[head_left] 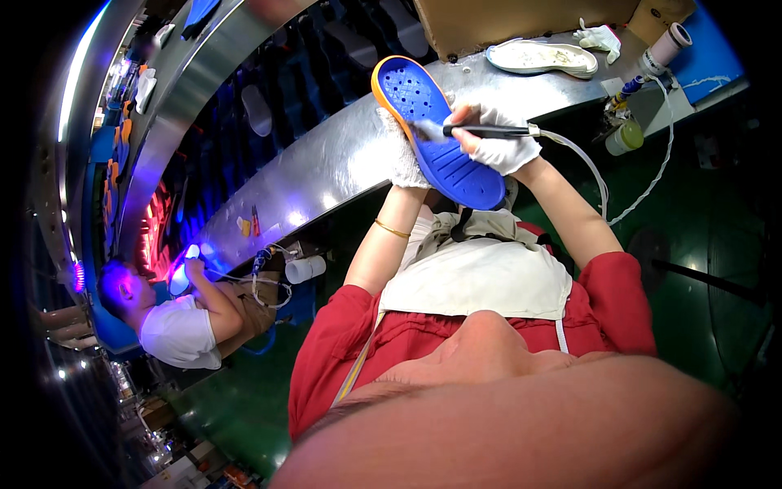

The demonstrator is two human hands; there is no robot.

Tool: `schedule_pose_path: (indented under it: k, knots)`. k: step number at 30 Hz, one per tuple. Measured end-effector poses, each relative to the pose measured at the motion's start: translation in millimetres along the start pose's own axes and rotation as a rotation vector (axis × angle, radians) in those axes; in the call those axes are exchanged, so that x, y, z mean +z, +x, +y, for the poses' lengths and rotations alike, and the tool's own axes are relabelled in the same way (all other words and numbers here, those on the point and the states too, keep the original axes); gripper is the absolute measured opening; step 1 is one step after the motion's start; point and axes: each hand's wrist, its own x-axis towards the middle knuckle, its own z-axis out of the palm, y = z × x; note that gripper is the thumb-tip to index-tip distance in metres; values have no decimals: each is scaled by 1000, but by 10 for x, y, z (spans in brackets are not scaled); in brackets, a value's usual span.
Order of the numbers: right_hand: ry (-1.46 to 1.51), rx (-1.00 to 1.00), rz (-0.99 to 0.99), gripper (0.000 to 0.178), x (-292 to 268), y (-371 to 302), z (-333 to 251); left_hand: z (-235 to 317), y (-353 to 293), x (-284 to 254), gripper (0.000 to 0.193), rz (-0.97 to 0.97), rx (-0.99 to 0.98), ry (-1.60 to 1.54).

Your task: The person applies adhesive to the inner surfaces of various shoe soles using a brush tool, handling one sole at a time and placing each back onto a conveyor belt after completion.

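- Brown cardboard box [521, 24], top edge, right of centre
- Crumpled white glove [601, 39], upper right, just beside the box
- Tilted pink cylinder [669, 46], upper right
- Yellow-topped container [625, 138], right side
- Red hand tool [256, 221] lying on the curved metal bench [314, 163], left of centre
- White cylindrical container [305, 270], left of centre
- White-shirted co-worker [181, 332], lower left

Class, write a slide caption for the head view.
Gloved left hand holds a blue sole; right hand holds a brush over it.
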Motion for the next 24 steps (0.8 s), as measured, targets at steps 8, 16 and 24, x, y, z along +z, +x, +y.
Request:
schedule_pose_path:
  k: [8,16,24]
  knots:
    - [-267,-184,-133,15,58,-21,-111,156,34,32,69,104,18,8]
    - [-348,-127,-266,10,64,-63,-144,359,95,122,79,-3,-42,2]
    - [-3,247,-15,12,-165,153,-60,262,-192,355,83,-145,28,-182]
